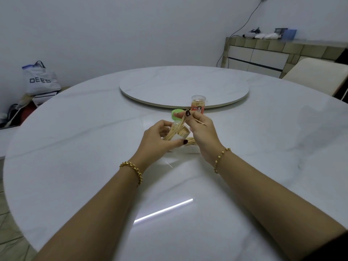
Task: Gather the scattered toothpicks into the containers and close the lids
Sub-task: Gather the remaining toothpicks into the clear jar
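My left hand (159, 137) grips a clear toothpick container (178, 131), tilted and partly filled with toothpicks. My right hand (200, 129) pinches a small bunch of toothpicks (182, 121) whose lower ends reach into the container's mouth; one stray toothpick (200, 122) sticks out to the right. More loose toothpicks (191, 141) lie on the white table (94, 147) between my hands. A green lid (176, 113) rests just behind my hands. A second container (198, 104) with an orange label stands upright farther back, full of toothpicks.
A round turntable (183, 85) occupies the table's centre behind the containers. A chair (318, 76) stands at the right. A sideboard (282, 53) lines the far right wall, and a bag (40, 80) with clutter sits on the floor at the left.
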The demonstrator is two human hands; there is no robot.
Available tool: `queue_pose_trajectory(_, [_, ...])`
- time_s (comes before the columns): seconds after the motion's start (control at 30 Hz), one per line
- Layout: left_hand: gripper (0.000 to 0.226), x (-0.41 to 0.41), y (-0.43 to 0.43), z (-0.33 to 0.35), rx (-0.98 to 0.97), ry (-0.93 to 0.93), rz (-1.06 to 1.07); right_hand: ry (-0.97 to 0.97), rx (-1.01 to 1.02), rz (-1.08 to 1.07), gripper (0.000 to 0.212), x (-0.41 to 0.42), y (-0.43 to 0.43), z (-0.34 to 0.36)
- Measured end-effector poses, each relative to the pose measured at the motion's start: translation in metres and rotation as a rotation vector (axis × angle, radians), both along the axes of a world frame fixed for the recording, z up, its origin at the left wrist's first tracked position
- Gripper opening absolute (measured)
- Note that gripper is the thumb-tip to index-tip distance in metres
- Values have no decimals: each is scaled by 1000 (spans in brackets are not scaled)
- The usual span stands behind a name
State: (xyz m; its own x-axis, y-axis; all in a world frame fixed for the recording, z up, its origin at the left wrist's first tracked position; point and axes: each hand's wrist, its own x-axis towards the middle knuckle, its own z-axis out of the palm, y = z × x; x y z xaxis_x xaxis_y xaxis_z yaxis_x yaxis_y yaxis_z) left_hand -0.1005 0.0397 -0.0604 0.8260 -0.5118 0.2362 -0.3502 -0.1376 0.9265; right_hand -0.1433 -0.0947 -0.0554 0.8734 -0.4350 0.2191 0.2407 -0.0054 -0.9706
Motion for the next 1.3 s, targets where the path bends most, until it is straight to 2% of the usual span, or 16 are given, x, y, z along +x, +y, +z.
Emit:
queue_pose_trajectory(0.37, [45, -1, 2, 0, 16, -11, 5, 115, 47, 60, 56, -1, -5, 6])
queue_pose_trajectory(0.43, [46, -1, 2, 1, 18, -13, 11, 159, 92, 59, 52, -1, -10, 9])
queue_pose_trajectory(0.53, [47, -1, 2, 2, 21, -26, 8, 231, 176, 109, 36, 1, -13, 12])
queue_pose_trajectory(0.63, [46, -2, 1, 3, 19, -30, -8, 263, 199, 101, 43, 5, -11, 10])
queue_pose_trajectory(0.9, [42, -6, -2, 7, 19, -50, -45, 240, 80, 125, 29, 5, -8, 7])
queue_pose_trajectory(0.97, [43, -5, 0, 6, 10, -33, -34, 181, 48, 65, 22, 3, -11, 10])
queue_pose_trajectory(1.03, [45, -3, 1, 6, 9, -27, -17, 103, -3, 1, 26, 0, -12, 12])
queue_pose_trajectory(1.17, [45, -2, 1, 5, 13, -17, -11, -46, -255, -5, 45, -10, 2, 7])
queue_pose_trajectory(1.3, [44, -2, 3, 6, 29, -19, 1, -75, -483, -8, 44, -12, 12, -3])
